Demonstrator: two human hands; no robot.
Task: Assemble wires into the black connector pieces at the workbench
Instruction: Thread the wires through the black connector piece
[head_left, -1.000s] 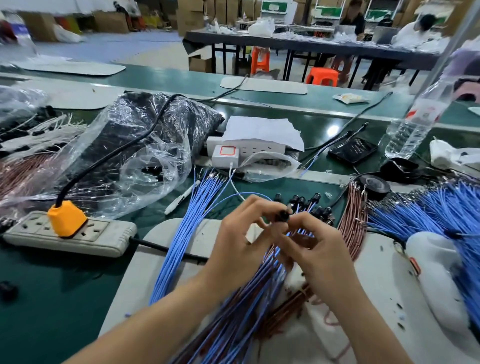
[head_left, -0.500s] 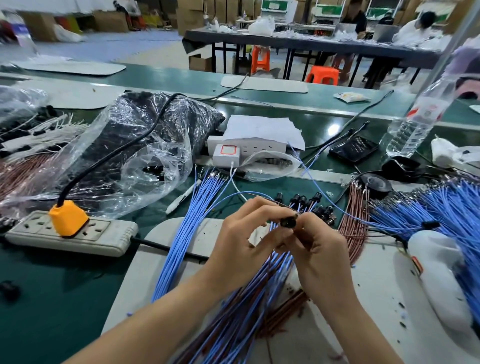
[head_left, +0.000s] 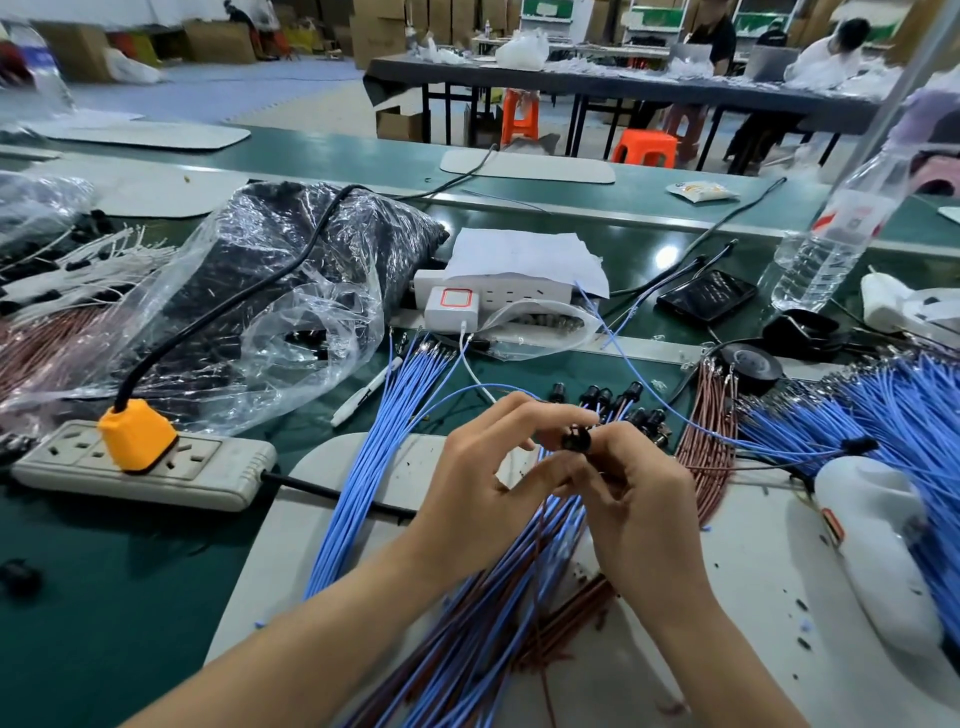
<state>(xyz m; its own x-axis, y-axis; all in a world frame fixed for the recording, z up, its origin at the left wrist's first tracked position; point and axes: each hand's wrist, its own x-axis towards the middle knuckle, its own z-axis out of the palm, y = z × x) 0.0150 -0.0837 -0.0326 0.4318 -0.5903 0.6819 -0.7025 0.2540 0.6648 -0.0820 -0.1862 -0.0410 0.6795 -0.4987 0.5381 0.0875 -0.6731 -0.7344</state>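
Together, left hand (head_left: 483, 483), right hand (head_left: 641, 501) pinching black connector (head_left: 576, 440), over wires (head_left: 493, 597)

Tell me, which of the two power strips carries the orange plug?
The grey power strip at the near left holds the orange plug; the white power strip farther back holds a white charger.

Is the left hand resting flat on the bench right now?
No, the left hand is raised, its fingertips pinching the black connector together with the right hand.
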